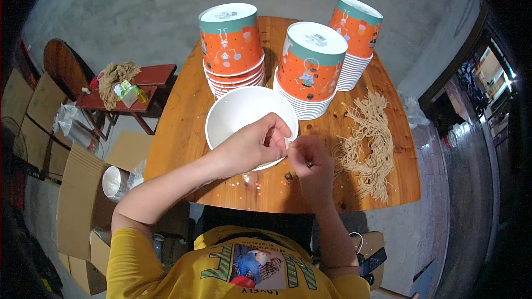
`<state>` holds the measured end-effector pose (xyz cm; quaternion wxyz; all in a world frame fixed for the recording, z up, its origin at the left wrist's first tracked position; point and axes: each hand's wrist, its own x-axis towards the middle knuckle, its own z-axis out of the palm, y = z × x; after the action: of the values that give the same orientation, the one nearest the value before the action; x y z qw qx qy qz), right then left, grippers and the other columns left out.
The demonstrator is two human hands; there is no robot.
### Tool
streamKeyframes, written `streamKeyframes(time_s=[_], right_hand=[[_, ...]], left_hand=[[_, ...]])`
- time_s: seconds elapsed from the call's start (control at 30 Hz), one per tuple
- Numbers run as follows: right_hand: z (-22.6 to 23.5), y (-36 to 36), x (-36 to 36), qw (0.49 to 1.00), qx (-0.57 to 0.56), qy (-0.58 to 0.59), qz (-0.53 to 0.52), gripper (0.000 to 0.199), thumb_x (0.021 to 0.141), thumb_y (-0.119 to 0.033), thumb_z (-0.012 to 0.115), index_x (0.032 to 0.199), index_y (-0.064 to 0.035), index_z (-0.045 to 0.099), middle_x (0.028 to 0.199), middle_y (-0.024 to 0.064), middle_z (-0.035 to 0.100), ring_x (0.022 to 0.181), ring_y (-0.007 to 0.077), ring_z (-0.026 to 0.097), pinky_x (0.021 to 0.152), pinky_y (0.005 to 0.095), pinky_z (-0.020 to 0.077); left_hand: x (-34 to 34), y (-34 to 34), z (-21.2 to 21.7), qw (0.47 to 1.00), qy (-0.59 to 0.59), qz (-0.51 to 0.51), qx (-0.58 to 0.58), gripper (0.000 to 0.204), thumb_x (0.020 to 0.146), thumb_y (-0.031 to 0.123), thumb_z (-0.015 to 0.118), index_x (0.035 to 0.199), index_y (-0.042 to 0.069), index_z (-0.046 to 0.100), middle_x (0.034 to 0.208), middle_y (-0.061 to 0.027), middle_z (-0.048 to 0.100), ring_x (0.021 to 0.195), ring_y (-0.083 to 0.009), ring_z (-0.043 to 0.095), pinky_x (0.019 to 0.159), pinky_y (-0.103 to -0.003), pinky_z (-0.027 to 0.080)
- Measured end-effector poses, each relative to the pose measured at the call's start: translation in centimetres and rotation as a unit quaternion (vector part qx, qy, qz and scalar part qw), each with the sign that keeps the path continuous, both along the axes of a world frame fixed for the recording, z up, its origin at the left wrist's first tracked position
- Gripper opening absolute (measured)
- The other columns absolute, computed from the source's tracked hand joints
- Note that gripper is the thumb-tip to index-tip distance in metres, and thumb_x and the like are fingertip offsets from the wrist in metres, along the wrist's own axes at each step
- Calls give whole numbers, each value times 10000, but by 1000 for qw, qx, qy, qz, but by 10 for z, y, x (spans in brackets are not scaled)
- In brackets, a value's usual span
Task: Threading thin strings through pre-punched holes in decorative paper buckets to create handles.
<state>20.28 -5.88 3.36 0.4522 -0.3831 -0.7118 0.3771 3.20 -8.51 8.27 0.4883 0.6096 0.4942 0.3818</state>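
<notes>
A white paper bucket point(235, 112) stands on the wooden table in front of me, its open mouth toward me. My left hand point(260, 139) is closed in a pinch over the bucket's right side. My right hand point(311, 161) pinches just beside it, near the bucket's rim, and the fingertips of both nearly meet. A tiny pale bit shows between them, too small to name. To the right of my right hand lies a loose bunch of beige twine cords point(370, 147).
Upside-down stacks of orange and green paper buckets stand behind: a left stack point(231, 44), a middle stack point(310, 72) and a right stack point(354, 33). White specks dot the wooden table point(183, 133). At left are a red bench point(149, 77) and an open cardboard box point(83, 188).
</notes>
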Motion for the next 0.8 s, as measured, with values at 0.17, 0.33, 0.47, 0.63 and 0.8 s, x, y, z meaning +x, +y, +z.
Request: streamKeyframes(time_s=[0.17, 0.33, 0.47, 0.63, 0.8], right_hand=[[-12, 6, 6, 976, -141, 152, 60, 117, 841, -14, 610, 946, -32, 562, 885, 40, 600, 825, 128, 568, 763, 271, 459], [-12, 6, 5, 976, -138, 149, 72, 106, 853, -30, 598, 948, -37, 549, 870, 30, 580, 816, 123, 557, 764, 262, 451], [-16, 8, 9, 982, -108, 137, 75, 117, 854, -34, 598, 954, -43, 539, 864, 24, 566, 793, 112, 547, 734, 253, 452], [-19, 6, 10, 980, -95, 155, 82, 147, 844, -40, 613, 972, -55, 544, 858, 12, 559, 766, 100, 528, 696, 241, 445], [-1, -3, 5, 981, -90, 147, 87, 183, 829, -60, 641, 994, -65, 563, 798, 14, 545, 697, 96, 516, 637, 236, 441]], left_hand=[[-1, 1, -5, 999, 37, 22, 1, 141, 846, 41, 582, 978, 4, 548, 782, 16, 524, 725, -60, 486, 673, -211, 432], [-1, 1, -4, 999, 47, 14, -12, 87, 851, 75, 581, 902, 4, 591, 748, 24, 523, 720, -57, 481, 663, -209, 427], [-4, 1, -6, 998, 45, 36, -7, 100, 861, 103, 583, 898, 11, 591, 752, 22, 536, 719, -57, 480, 672, -218, 429], [-3, 0, -1, 998, 55, 40, -10, 122, 872, 128, 581, 911, 14, 589, 764, 16, 542, 723, -59, 480, 686, -230, 434], [-3, -3, 2, 996, 79, 39, -26, 107, 905, 156, 585, 941, 55, 581, 844, 37, 555, 791, -40, 485, 720, -211, 418]])
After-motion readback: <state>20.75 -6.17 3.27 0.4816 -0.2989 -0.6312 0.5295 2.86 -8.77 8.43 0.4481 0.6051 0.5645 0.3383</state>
